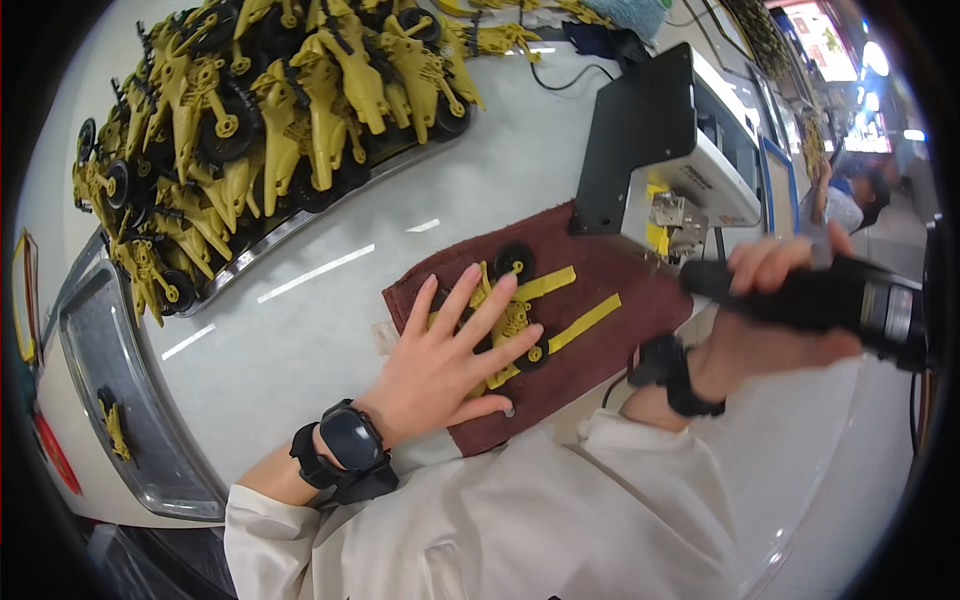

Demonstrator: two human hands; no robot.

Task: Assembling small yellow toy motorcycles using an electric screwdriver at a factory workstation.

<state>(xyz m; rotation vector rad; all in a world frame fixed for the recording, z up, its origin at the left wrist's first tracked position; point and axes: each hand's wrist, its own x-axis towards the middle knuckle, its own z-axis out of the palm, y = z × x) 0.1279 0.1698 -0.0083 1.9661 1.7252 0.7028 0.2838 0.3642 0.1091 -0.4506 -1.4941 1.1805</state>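
- the left hand point(430, 368) is flat with its fingers spread wide — it presses on the small yellow and black plastic toy bike point(514, 319) but does not grip it.
- the right hand point(742, 348) is curled around the long black handheld power tool point(845, 292); it is blurry, so i cannot tell how tight the hold is.
- the toy bike lies on the dark red folded cloth point(630, 255), under the left hand and to the left of the right hand.
- so the left hand is nearer, touching the toy bike; the right hand and its tool are well apart, out past the edge of the cloth.
- the two black round wheels show past the fingers, one far and one near, so the bike's long side seems to run away from the person. the hand hides much of it.
- the tool points the other way, side to side, with its slimmer end toward the bike.
- two flat yellow strips point(585, 322) lie on the cloth between the bike and the tool.
- the black and white metal box point(640, 130) sits beyond them, on the right.
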